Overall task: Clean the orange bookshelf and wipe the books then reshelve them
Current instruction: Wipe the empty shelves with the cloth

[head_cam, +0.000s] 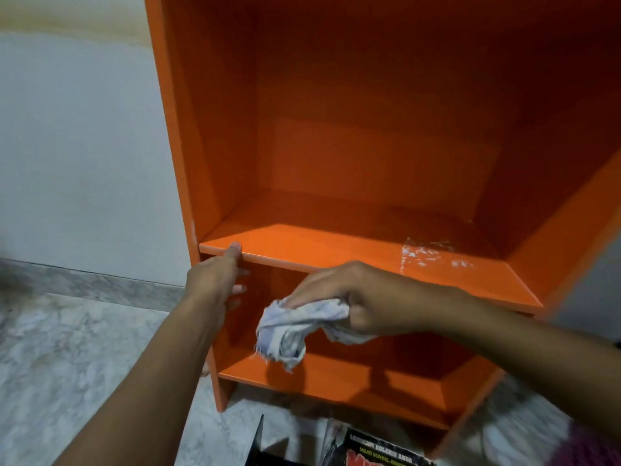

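Note:
The orange bookshelf [336, 129] stands against a pale wall, and no books stand on its shelves. My left hand [215, 280] grips the front edge of the middle shelf board [336, 253] near its left end, thumb on top and fingers curled under. My right hand [356, 297] holds a crumpled white cloth [295, 327] in front of the lower compartment, just below that board. A whitish smear [426, 252] shows on the right part of the middle shelf. A dark-covered book [376, 449] lies on the floor at the bottom edge of the view.
The grey marble-patterned floor [84, 358] spreads to the left of the shelf, with a stone skirting along the wall. A thin dark object [257, 442] stands beside the book on the floor. Something purple [591, 445] shows at the lower right corner.

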